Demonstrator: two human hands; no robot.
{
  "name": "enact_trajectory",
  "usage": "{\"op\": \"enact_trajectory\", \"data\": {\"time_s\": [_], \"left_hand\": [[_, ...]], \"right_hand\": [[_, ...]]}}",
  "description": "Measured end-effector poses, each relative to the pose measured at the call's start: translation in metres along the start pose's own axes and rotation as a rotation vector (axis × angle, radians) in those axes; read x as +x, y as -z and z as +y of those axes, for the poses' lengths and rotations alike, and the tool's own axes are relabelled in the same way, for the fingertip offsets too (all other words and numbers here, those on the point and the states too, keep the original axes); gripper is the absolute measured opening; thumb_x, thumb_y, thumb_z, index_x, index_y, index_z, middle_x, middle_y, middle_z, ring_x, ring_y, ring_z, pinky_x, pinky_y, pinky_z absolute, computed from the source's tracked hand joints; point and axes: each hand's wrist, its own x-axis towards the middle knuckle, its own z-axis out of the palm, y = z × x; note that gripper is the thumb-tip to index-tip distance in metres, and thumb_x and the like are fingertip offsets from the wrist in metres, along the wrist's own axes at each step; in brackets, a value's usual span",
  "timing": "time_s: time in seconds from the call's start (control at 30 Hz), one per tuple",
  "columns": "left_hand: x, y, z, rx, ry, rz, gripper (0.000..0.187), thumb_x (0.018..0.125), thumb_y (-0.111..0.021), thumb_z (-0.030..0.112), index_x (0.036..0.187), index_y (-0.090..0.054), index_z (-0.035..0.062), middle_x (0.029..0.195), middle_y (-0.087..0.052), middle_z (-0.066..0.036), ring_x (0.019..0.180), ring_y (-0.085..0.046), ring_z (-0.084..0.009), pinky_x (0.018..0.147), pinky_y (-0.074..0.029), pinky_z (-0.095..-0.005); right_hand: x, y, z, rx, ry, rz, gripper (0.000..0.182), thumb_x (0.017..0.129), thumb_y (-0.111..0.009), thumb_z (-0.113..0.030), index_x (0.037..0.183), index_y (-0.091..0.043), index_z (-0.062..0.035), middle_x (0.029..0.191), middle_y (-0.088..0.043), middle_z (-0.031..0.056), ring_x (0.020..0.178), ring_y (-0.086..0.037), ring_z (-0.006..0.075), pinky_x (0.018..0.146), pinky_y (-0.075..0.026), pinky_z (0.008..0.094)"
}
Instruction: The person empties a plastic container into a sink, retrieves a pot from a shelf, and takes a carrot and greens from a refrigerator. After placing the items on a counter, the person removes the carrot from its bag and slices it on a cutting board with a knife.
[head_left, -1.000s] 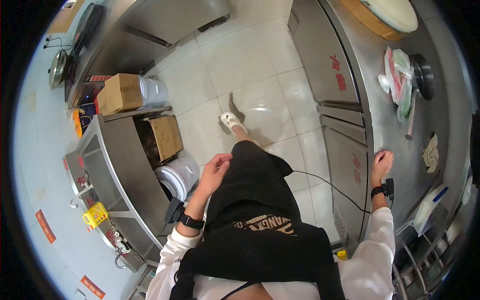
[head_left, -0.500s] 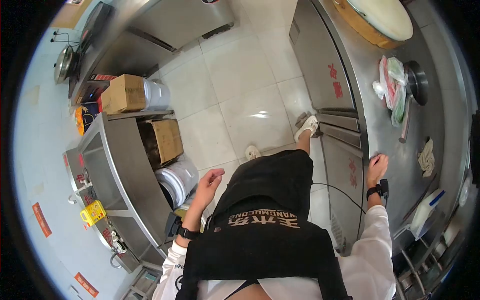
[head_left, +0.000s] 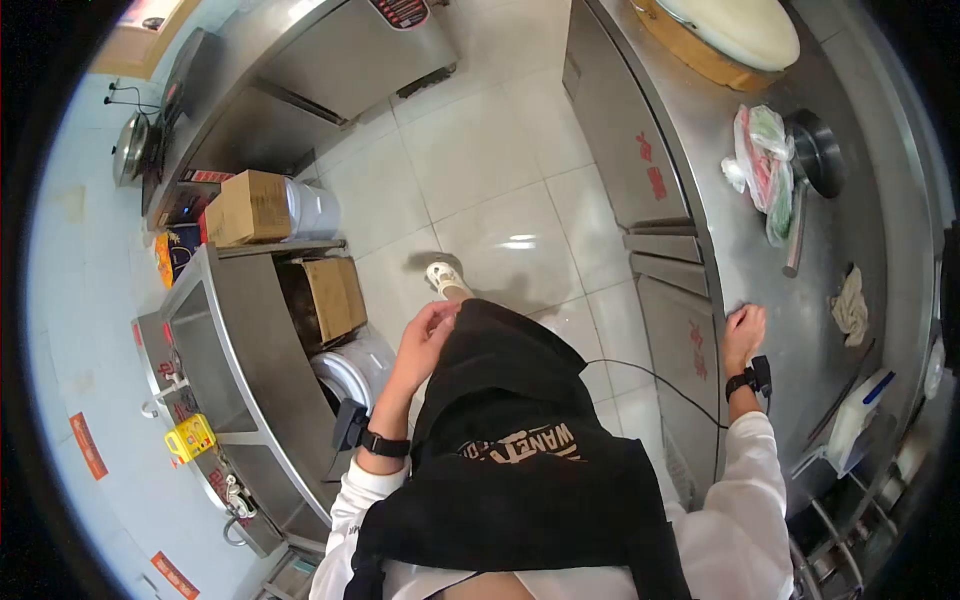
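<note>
My left hand (head_left: 425,345) hovers at the side of the black apron (head_left: 500,410), fingers loosely bent and apart, with nothing in it. On the right, my right hand (head_left: 745,332) rests with curled fingers at the edge of the steel counter (head_left: 765,280); no object shows in it. Farther up that counter lie plastic bags (head_left: 765,165) with red and green contents, beside a dark long-handled pan (head_left: 817,155). A crumpled cloth (head_left: 850,308) sits to the right of this hand. Both wrists wear black straps with small boxes.
A large round board with a white top (head_left: 735,40) stands at the counter's far end. Tiled floor (head_left: 480,215) runs between the counter and a steel sink unit (head_left: 225,350) on the left. Cardboard boxes (head_left: 250,207) and white buckets (head_left: 350,365) line that side. A cable (head_left: 660,380) hangs by the counter front.
One foot has stepped forward on the floor, and the view has shifted. My left hand has come closer to the apron. My right hand stays at the counter edge.
</note>
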Motion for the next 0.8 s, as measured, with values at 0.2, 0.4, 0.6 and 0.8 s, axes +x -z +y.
{"op": "enact_trajectory", "data": {"time_s": [0.2,0.4,0.6,0.8], "left_hand": [[-0.002,-0.004,-0.003,-0.013,0.011,-0.005,0.027,0.089,-0.048,0.014,0.112,-0.050,0.0005,0.110,-0.057,-0.009,0.103,-0.052,-0.0169,0.090,-0.038,-0.0284],[-0.031,0.007,-0.041,-0.014,0.136,0.031,0.027,0.088,-0.049,0.012,0.111,-0.050,-0.0006,0.109,-0.057,-0.010,0.102,-0.052,-0.0177,0.089,-0.039,-0.0282],[-0.042,0.027,-0.046,-0.027,0.156,0.075,0.028,0.088,-0.049,0.015,0.112,-0.050,-0.0004,0.110,-0.056,-0.011,0.103,-0.051,-0.0178,0.091,-0.038,-0.0290],[-0.035,0.031,-0.027,-0.032,0.144,0.062,0.029,0.088,-0.049,0.016,0.113,-0.049,0.0003,0.111,-0.056,-0.010,0.104,-0.050,-0.0190,0.092,-0.036,-0.0293]], "right_hand": [[0.004,0.002,-0.004,-0.014,-0.003,-0.008,0.006,0.076,-0.048,-0.008,0.075,-0.045,-0.0027,0.077,-0.046,0.0153,0.076,-0.046,0.0330,0.065,-0.037,0.0420],[0.000,0.001,-0.003,0.002,-0.030,-0.050,0.005,0.076,-0.047,-0.007,0.076,-0.045,-0.0026,0.078,-0.045,0.0154,0.076,-0.046,0.0331,0.066,-0.037,0.0423],[0.003,-0.003,0.002,-0.026,0.004,-0.057,0.006,0.076,-0.048,-0.008,0.076,-0.045,-0.0028,0.079,-0.046,0.0156,0.078,-0.046,0.0333,0.067,-0.037,0.0420],[0.002,-0.003,0.005,-0.037,0.001,-0.096,0.006,0.077,-0.047,-0.009,0.077,-0.045,-0.0028,0.079,-0.046,0.0157,0.078,-0.046,0.0341,0.067,-0.037,0.0419]]}}
